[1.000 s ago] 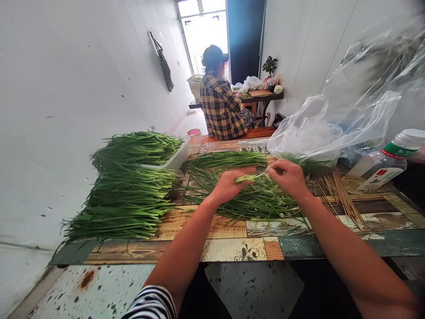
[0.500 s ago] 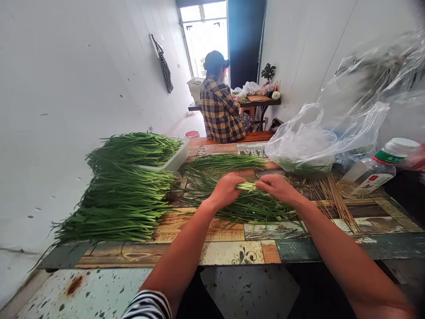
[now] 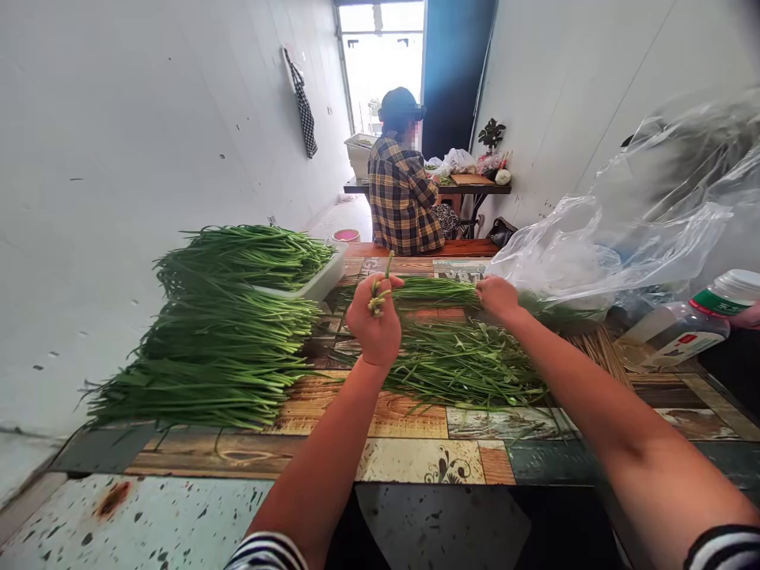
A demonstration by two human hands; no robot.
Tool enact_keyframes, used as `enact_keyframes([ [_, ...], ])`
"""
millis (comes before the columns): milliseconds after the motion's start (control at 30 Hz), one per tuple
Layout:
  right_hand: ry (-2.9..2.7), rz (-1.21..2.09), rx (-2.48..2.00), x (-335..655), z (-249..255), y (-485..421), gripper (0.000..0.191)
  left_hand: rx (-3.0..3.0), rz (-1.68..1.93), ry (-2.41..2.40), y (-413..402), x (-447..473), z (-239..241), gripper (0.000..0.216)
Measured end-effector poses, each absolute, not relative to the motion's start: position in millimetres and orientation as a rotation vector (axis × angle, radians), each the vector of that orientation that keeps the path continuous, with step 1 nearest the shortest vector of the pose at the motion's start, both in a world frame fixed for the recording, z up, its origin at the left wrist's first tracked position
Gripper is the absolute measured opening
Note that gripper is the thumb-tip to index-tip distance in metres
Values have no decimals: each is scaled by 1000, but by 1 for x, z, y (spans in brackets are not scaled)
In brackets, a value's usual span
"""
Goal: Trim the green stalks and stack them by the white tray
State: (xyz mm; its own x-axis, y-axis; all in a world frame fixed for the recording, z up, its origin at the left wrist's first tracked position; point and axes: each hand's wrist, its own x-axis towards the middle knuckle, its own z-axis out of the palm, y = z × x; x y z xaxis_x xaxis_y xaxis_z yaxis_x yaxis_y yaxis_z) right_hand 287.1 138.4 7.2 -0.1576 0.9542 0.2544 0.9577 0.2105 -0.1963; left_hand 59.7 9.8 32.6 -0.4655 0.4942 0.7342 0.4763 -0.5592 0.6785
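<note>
My left hand point(image 3: 378, 328) is raised above the table, closed round a small bunch of garlic chives point(image 3: 378, 302) whose pale cut ends point toward me. My right hand point(image 3: 497, 296) reaches forward to the stem ends of a thin row of garlic chives point(image 3: 439, 291) at the back, its fingers pinched on them; the fingertips are partly hidden. Between my arms spreads a loose, tangled heap of garlic chives point(image 3: 469, 364). A thick, neatly laid pile of garlic chives point(image 3: 231, 356) lies on the left.
A white tub point(image 3: 324, 281) of chives stands at the back left. On the right are a clear plastic bag point(image 3: 552, 253), thin wooden sticks point(image 3: 599, 352) and a bottle point(image 3: 677, 328). Beyond the patterned table point(image 3: 409, 408), a person in a checked shirt point(image 3: 400, 198) sits at another table.
My hands have parted from the middle. The left rose and turned with its bunch, stem ends now toward me; the right moved forward to the chives at the back.
</note>
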Motion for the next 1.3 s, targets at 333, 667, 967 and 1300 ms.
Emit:
enact_keyframes([
  [333, -1868, 414, -1054, 297, 25, 32, 21, 2150, 1622, 1398, 15, 75, 8, 31],
  [667, -1781, 604, -1069, 285, 20, 9, 23, 2460, 1297, 1128, 9, 86, 2, 34],
  [967, -1847, 568, -998, 272, 23, 1, 18, 2340, 1189, 1239, 8, 87, -1, 22],
  [1300, -1496, 530, -1314, 303, 4, 38, 29, 2208, 1221, 1375, 6, 91, 1, 13],
])
